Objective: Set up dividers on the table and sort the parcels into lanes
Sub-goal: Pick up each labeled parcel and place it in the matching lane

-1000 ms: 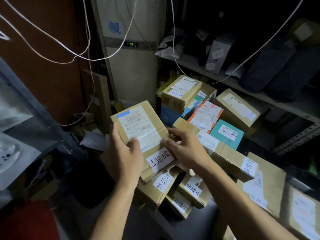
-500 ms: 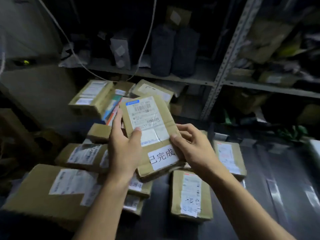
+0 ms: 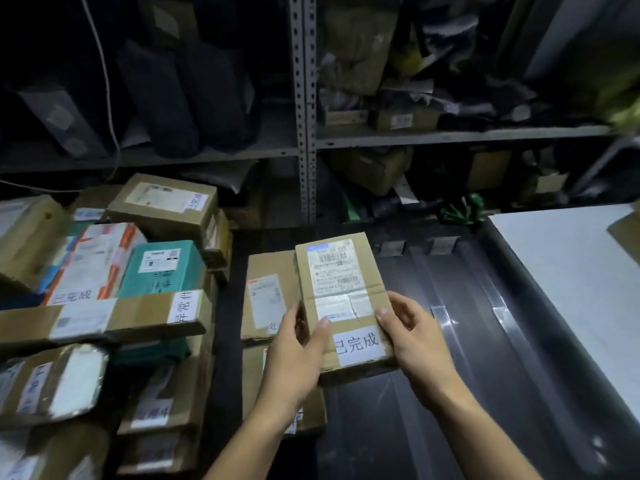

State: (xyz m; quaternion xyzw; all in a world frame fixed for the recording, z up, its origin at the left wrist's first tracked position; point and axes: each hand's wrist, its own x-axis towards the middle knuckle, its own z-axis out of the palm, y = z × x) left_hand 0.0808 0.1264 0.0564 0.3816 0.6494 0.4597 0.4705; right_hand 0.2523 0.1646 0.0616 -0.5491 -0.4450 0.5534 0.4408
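A brown cardboard parcel point(image 3: 341, 292) with a shipping label and a white sticker with Chinese characters is held up over the dark table point(image 3: 450, 341). My left hand point(image 3: 294, 355) grips its left edge, thumb on top. Its right edge is gripped by my right hand point(image 3: 412, 330). Two flat brown parcels point(image 3: 265, 296) lie on the table just left of it, one behind the other. A pile of several parcels point(image 3: 104, 306), among them a teal box point(image 3: 162, 268), fills the left side.
A white board point(image 3: 575, 278) covers the table's right part. Strips of tape point(image 3: 440, 313) run across the dark surface. Metal shelving point(image 3: 303, 109) with bags and boxes stands behind the table. A white cable point(image 3: 104, 64) hangs at the upper left.
The view has swung to the right. Both hands have carried the parcel from over the pile to above the dark table surface, with the same grip.
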